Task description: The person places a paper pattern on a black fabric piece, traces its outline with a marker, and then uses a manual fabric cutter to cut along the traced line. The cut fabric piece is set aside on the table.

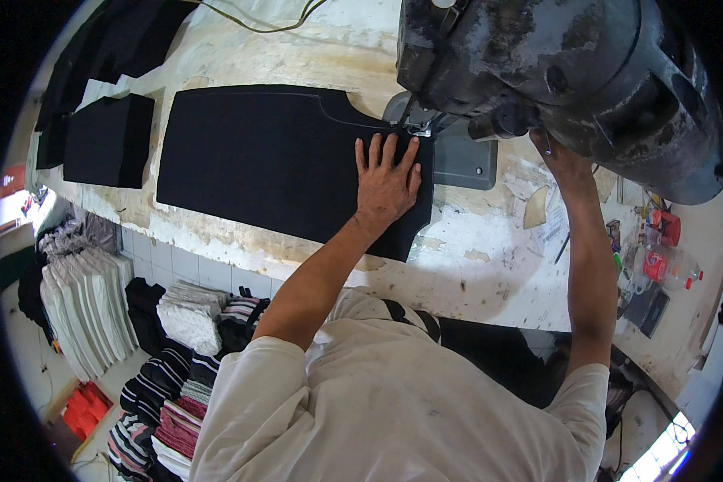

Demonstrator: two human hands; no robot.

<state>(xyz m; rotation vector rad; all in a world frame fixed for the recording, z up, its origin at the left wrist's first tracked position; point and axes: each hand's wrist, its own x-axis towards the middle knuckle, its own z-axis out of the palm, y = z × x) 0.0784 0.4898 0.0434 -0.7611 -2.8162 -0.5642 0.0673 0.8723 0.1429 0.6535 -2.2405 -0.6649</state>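
My left hand [387,181] lies flat, fingers spread, on a black fabric panel [273,157] spread across the worn white worktable [466,265]. The hand presses the cloth just left of the needle and presser foot [420,126] of a big dark sewing machine [570,76]. My right hand [562,159] reaches up under the machine's head; its fingers are partly hidden by the machine body, so I cannot see whether it grips anything.
A folded black cloth piece [108,140] and more black fabric [120,44] lie at the table's far left. Small bottles and red items [659,257] sit at the right. Stacks of folded garments [169,377] fill the floor at lower left.
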